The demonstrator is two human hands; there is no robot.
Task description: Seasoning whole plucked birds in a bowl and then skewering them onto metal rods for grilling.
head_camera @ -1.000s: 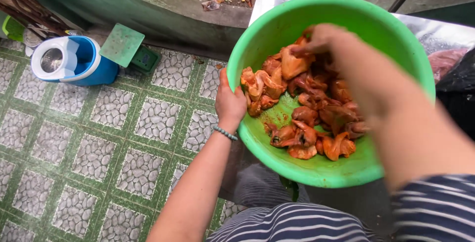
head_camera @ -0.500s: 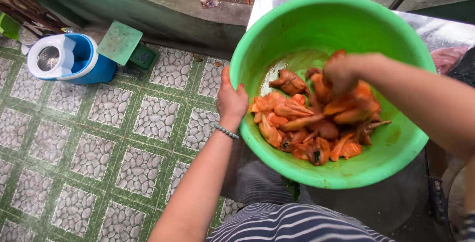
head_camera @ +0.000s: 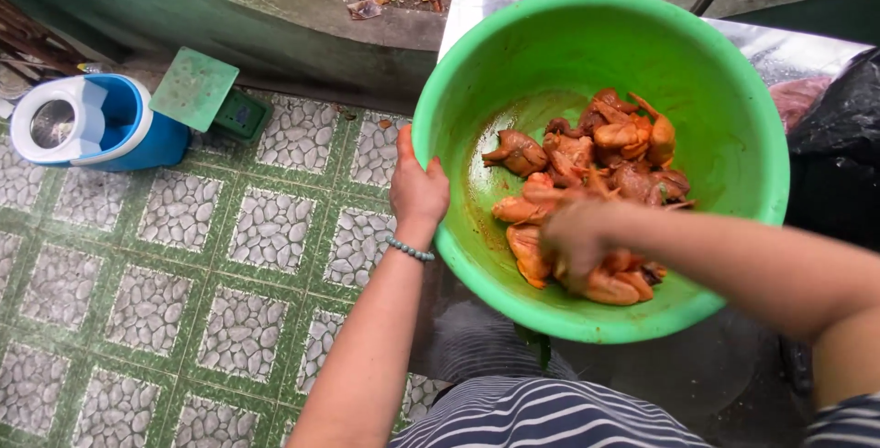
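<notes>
Head: blue cooler (head_camera: 101, 123), green scale (head_camera: 206, 100) nr basin (head_camera: 733, 91).

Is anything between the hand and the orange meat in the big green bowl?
No. The right hand is already down in the round green plastic bowl, resting on the orange marinated meat pieces. The left hand grips the rim.

Left hand (head_camera: 418, 190) in a closed grip, right hand (head_camera: 576, 239) (blurred) curled downward.
</notes>
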